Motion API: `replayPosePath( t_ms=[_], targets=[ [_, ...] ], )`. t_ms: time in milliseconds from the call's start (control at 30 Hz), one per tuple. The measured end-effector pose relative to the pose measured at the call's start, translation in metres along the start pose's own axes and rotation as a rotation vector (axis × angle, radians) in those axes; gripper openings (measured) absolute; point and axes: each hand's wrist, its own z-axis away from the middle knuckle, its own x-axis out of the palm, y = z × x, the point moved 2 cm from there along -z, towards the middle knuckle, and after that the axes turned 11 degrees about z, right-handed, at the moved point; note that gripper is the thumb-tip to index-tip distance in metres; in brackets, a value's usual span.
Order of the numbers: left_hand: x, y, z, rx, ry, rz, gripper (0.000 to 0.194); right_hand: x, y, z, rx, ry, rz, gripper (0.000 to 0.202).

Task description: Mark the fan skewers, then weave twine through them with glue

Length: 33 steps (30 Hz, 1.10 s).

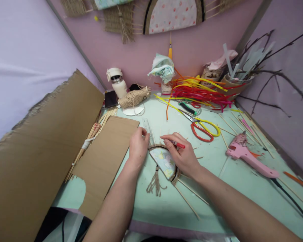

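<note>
My right hand (180, 153) grips a red pen (177, 144), its tip pointing left above the edge of a half-round craft piece. This piece (163, 162) has pale floral fabric, a twine-wrapped curved rim with a dark line, and thin wooden sticks (192, 191) radiating outward. A twine tassel (155, 185) hangs from its straight side. My left hand (139, 143) has its fingers closed at the edge of a clear ruler (146, 126), which lies beside a stick at the piece's upper left. The fingertips partly hide the ruler's lower part.
Cardboard sheets (108, 144) and bundled sticks (87, 143) lie left. Scissors (202, 129), a pink glue gun (249, 158) and its cord are right. Behind stand a white bottle (119, 85), a twine roll (133, 96), red and yellow strips (202, 94) and a pot with branches (232, 84).
</note>
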Motion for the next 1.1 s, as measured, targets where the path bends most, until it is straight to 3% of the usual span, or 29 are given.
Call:
replayPosePath(
  t_ms=[800,1100],
  targets=[
    [0.004,-0.001,0.000,0.000,-0.033,-0.007,0.002,0.015,0.015,0.001,0.223,-0.097,-0.030,0.025],
    [0.005,0.001,-0.001,-0.009,-0.042,-0.010,0.005,0.014,0.015,0.000,0.220,-0.095,-0.026,0.021]
  ],
)
